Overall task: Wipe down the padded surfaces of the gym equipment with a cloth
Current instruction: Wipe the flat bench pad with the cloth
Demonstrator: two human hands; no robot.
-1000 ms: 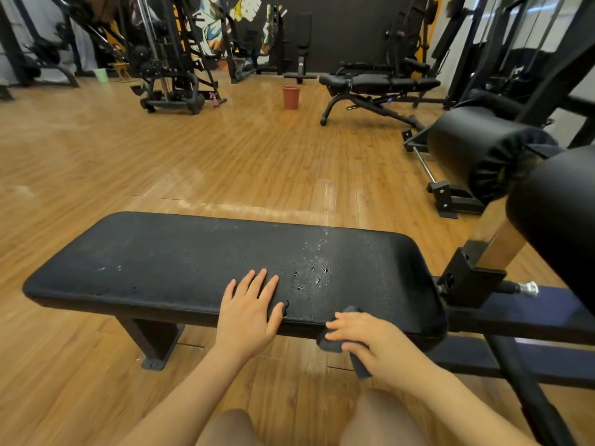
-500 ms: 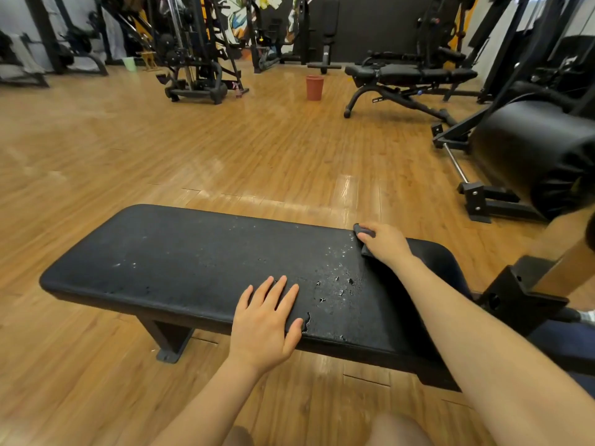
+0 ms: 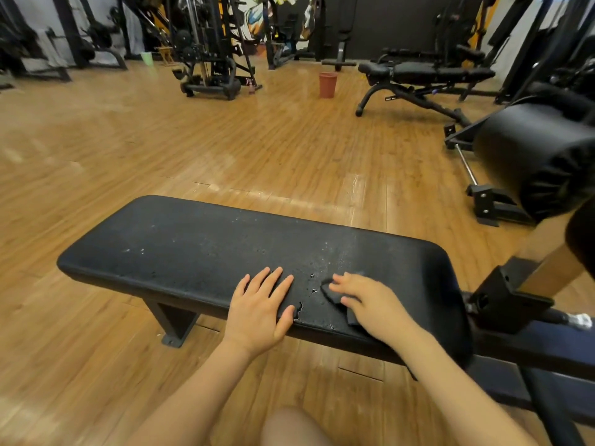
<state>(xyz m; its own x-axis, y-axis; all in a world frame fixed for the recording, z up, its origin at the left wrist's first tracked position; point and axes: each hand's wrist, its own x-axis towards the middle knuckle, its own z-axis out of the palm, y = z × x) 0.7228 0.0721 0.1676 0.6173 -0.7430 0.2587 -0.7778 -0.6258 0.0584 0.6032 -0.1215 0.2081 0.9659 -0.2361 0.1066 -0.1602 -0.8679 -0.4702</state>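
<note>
Head view: left hand stays flat on the surface, grip released. Right hand has drawn back from the far edge to the near right, grip pressing the cloth just beside the left hand.

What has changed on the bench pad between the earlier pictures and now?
The right hand, pressing the dark cloth, went from the near edge of the bench pad to the far edge, then came back toward the near side. The left hand stayed flat on the pad, and the grip on the cloth was kept.
</note>
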